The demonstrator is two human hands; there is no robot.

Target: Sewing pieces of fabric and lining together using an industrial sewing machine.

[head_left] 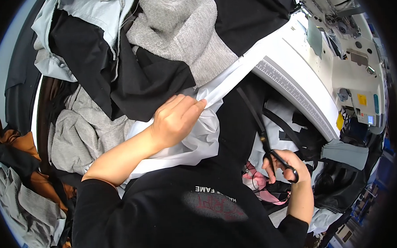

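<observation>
Black sleeves frame both forearms near the lens. Right hand [283,164] is clenched through the handles of black scissors [270,149], blades pointing up along a black strap [251,110]. Left hand [177,118] pinches the white fabric strip [232,78], pulling it taut from the sewing machine [337,60] across the heaped cloth on the counter. Risks, as I judge them: the blades could catch the strap or nearby white cloth, and a slackened pinch could make a cut wander.

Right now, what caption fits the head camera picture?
Left hand holds white fabric; right hand grips black scissors.
</observation>
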